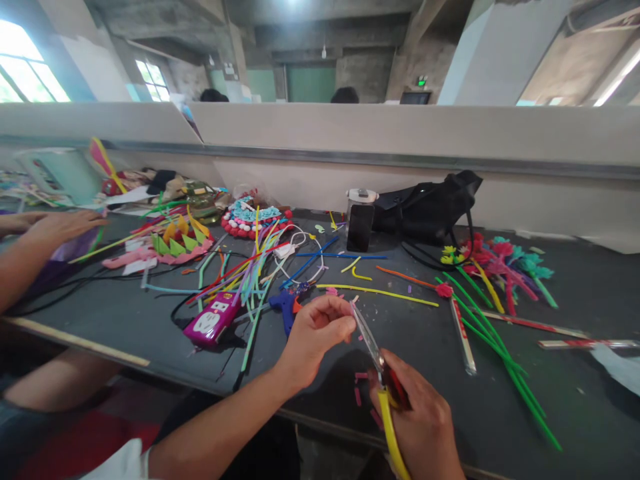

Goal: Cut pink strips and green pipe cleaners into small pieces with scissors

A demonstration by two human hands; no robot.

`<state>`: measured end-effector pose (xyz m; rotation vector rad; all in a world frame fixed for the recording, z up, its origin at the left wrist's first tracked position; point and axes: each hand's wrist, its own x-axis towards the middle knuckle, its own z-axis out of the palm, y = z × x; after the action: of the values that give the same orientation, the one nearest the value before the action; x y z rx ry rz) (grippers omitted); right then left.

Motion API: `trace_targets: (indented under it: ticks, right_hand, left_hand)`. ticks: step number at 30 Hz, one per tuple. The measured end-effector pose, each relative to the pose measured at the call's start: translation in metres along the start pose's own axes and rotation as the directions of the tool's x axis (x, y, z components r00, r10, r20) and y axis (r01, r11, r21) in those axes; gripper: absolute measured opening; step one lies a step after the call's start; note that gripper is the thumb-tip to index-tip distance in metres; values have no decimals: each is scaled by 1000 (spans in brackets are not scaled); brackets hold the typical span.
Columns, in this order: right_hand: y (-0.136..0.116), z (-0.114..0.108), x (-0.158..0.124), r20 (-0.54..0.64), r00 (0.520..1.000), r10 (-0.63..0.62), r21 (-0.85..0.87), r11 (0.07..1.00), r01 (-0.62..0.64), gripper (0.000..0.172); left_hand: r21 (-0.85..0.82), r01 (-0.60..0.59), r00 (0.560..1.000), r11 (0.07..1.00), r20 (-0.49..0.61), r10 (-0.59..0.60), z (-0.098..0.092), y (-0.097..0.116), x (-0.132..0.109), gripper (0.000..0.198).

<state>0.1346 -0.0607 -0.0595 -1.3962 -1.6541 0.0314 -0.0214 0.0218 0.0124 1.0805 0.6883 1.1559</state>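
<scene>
Pinching a small bit point(355, 299), too tiny to identify, between thumb and fingertips of the left hand point(320, 330), right at the tip of the scissors point(370, 343), near the front edge of the dark table point(500, 427). Gripping the yellow handles in the right hand point(425, 420), fingers closed around them, blades pointing far and left, pink scraps point(360, 387) lying just below. Farther left, a blue glue gun point(286, 305) and a pink power strip point(213, 323); to the right, green-stemmed paper flowers point(495, 267); far left, another person's hand point(60, 223) resting flat.
</scene>
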Motion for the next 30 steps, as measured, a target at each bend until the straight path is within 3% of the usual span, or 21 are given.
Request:
trace_targets:
  ticks: [10, 16, 30]
  right_hand:
    - [0, -2, 1, 61, 997, 57, 54, 997, -60, 24]
    - [0, -3, 1, 49, 998, 44, 45, 998, -46, 24]
    - [4, -1, 2, 27, 997, -73, -186, 980, 77, 26]
  left_hand:
    - [146, -30, 994, 989, -101, 45, 7, 4, -3, 13]
    - [118, -26, 999, 993, -32, 30, 3, 6, -2, 14]
    - [33, -12, 999, 999, -42, 13, 1, 2, -5, 12]
